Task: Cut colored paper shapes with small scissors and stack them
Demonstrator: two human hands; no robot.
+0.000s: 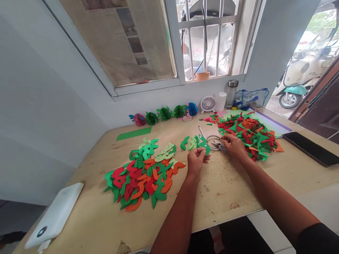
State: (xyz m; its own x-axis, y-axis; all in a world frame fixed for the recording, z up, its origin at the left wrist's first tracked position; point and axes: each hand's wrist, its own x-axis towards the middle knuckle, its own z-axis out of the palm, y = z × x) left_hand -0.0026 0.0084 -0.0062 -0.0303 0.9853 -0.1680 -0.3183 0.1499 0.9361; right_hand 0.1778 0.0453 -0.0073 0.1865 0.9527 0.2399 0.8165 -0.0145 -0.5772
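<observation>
Far left, on the pale plywood surface (219,190), a flat white device (54,211) near the front edge. Beyond it, a strip of green paper (134,133), and along the wall, a row of paper pom-pom flowers (164,113) in pink, green and blue. Closer in, a heap of curved paper cutouts (140,180) in red, green and orange, and to its right, a small cluster of light-green cutouts (192,143). Just below that cluster, the left hand (196,160), narrowly pinching a green curved cutout (206,150) between thumb and fingers. Next along, a white pen (201,132), a clear round ring (214,142) and small scissors (218,145), the scissors gripped in the closed right hand (233,146) just above the ring. Against the wall, a small white fan (208,104) and a steel-capped glass flask (231,93). Right of the hands, a large pile of red, green and orange paper scraps (250,135). Far right, a black tablet (311,148) lying flat.
</observation>
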